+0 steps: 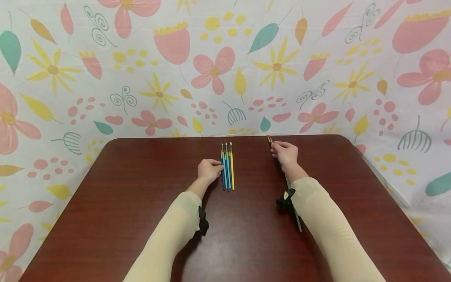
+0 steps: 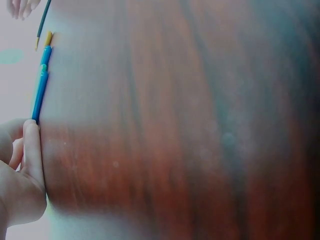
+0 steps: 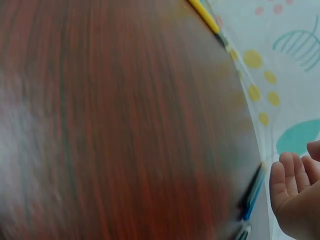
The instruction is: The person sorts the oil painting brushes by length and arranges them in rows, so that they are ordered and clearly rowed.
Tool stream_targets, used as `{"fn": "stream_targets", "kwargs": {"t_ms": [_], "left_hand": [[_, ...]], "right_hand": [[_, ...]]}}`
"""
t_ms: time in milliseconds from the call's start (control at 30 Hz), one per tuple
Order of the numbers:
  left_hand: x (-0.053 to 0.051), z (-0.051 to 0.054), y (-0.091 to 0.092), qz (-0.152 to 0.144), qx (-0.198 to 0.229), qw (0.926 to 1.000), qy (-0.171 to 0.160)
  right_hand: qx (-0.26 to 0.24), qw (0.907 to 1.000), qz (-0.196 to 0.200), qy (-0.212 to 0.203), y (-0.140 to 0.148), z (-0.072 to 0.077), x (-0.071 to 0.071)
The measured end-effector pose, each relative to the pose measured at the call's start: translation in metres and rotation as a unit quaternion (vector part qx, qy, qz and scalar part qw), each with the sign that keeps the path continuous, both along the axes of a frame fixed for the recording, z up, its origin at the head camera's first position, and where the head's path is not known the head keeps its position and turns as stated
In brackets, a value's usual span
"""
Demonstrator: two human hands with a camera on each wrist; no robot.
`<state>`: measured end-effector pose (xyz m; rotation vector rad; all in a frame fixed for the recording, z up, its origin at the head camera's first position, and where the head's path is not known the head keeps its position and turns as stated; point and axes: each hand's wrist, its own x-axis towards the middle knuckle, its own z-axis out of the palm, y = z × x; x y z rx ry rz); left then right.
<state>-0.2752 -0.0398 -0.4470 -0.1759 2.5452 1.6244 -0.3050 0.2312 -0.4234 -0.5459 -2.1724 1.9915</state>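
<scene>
Several paintbrushes [image 1: 226, 168] with blue, teal and yellow handles lie side by side mid-table, bristles toward the wall. My left hand [image 1: 210, 171] is at the left side of this row, its fingertips against the leftmost handle; in the left wrist view a straight finger reaches the blue paintbrush [image 2: 40, 97]. Farther right, dark and green paintbrushes [image 1: 297, 219] lie in a slanted line, partly hidden under my right sleeve. My right hand [image 1: 285, 154] is beside their bristle ends. In the right wrist view its fingers [image 3: 287, 175] look loosely bent, apart from the blue-handled paintbrush [image 3: 255, 192].
The brushes lie on a dark reddish-brown wooden table [image 1: 116, 188] with rounded far corners. A white cloth [image 1: 215, 102] with flower and leaf prints hangs right behind its far edge. Dark bows [image 1: 203, 221] hang from the cream sleeve cuffs.
</scene>
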Motion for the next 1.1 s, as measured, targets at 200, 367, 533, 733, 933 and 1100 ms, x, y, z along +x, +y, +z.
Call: {"fn": "stream_targets", "kwargs": {"t_ms": [200,367,533,733,933,1100], "left_hand": [[0.000,0.000,0.000,0.001,0.003,1.0000,0.000],[-0.001,-0.002,0.001,0.004,0.002,1.0000,0.003],[-0.001,-0.002,0.002,0.005,-0.003,1.0000,0.007],[0.000,-0.002,0.002,0.003,-0.004,1.0000,0.008],[0.000,-0.004,0.001,0.002,-0.004,1.0000,0.008],[-0.001,-0.003,0.002,0.000,-0.005,0.9999,0.010]], "right_hand": [[-0.005,0.9999,0.015,0.004,-0.018,0.000,-0.002],[0.003,0.9995,0.033,0.001,-0.033,0.000,-0.005],[0.011,0.9988,0.047,0.003,-0.047,0.001,-0.010],[0.051,0.9965,0.066,0.000,-0.063,-0.001,-0.017],[0.101,0.9918,0.078,-0.007,-0.079,-0.002,-0.024],[0.144,0.9863,0.080,-0.008,-0.090,-0.003,-0.030]]}}
